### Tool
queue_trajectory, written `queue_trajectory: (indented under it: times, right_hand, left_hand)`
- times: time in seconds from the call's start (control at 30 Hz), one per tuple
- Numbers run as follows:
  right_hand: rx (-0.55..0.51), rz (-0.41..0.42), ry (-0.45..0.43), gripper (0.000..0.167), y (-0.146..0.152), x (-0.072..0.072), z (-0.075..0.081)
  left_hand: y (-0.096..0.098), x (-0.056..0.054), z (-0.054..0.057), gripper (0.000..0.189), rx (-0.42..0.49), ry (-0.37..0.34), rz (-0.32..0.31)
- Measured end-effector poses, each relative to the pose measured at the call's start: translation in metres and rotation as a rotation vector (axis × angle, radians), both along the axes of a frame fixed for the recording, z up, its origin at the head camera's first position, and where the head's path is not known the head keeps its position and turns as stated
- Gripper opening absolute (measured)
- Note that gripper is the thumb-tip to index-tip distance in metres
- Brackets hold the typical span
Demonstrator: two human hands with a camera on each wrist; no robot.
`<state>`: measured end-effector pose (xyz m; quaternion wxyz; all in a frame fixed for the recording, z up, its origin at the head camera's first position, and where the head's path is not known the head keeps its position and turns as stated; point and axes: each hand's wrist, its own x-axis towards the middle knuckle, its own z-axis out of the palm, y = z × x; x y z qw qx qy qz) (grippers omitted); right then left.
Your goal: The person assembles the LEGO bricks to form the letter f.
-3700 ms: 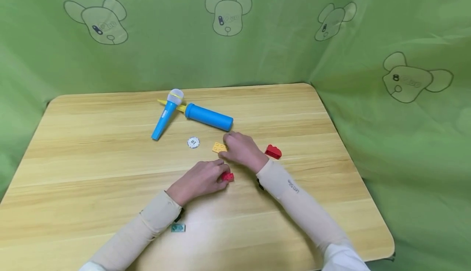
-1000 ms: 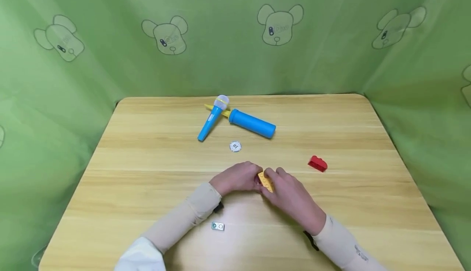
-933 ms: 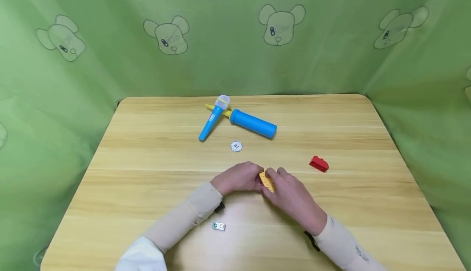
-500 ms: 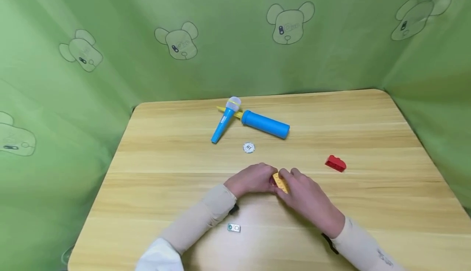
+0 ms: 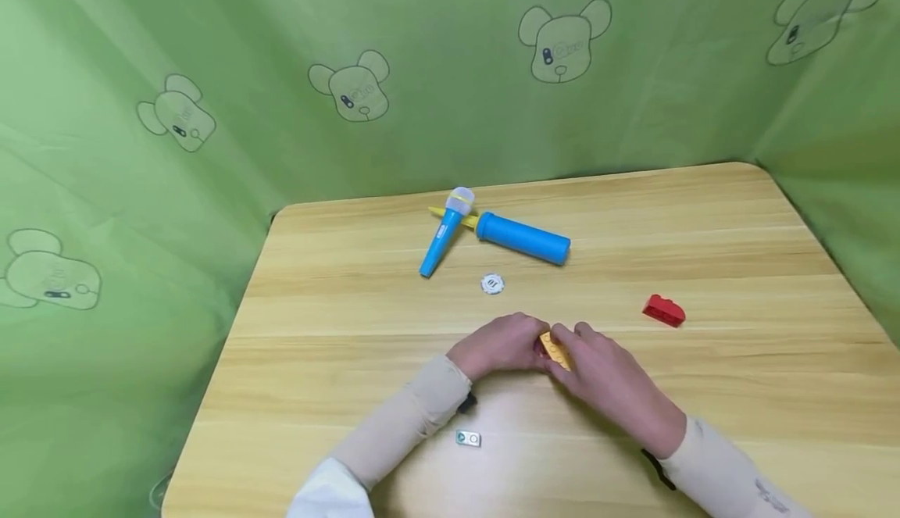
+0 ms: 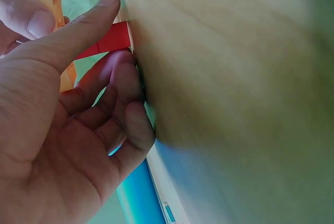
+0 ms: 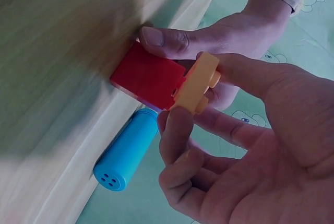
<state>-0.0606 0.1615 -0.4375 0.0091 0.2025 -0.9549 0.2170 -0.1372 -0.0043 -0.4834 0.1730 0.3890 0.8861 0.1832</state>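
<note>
My left hand [image 5: 502,344] pinches a red toy building brick [image 7: 148,75] between thumb and fingers, low against the table. My right hand [image 5: 615,373] holds a yellow-orange studded brick [image 5: 557,350] by its edges, thumb on one side and fingers on the other. In the right wrist view the yellow brick's underside lies against the red brick's top, slightly tilted; whether they are fully joined I cannot tell. From above, the yellow brick and fingers hide most of the red one. Another red brick [image 5: 664,310], with a curved top, lies to the right.
Farther back, a blue toy microphone [image 5: 441,244] lies across the yellow end of a blue cylinder pump [image 5: 523,238]. A white chip marked 10 [image 5: 493,284] lies before them. Near the left forearm is a small teal-and-silver brick [image 5: 468,438]. Green curtains [image 5: 450,112] surround the wooden table [image 5: 337,284].
Since the earliest frame, my right hand has picked up the yellow brick and brought it onto the red one in my left hand. Over the last second both hands hardly move; the head view shifts.
</note>
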Motion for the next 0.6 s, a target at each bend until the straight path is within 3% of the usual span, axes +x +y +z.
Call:
queue_trajectory:
  times: [0.37,0.6]
  right_hand:
    - [0.036,-0.032,-0.034,0.038,-0.006,0.004,0.003]
    - [0.091,-0.066,-0.066,0.040,-0.008,0.008,0.014]
  left_hand:
    - [-0.005,0.002,0.005,0.022,0.075,-0.046,-0.014]
    - [-0.003,0.005,0.010,0.017,0.114,-0.041,-0.004]
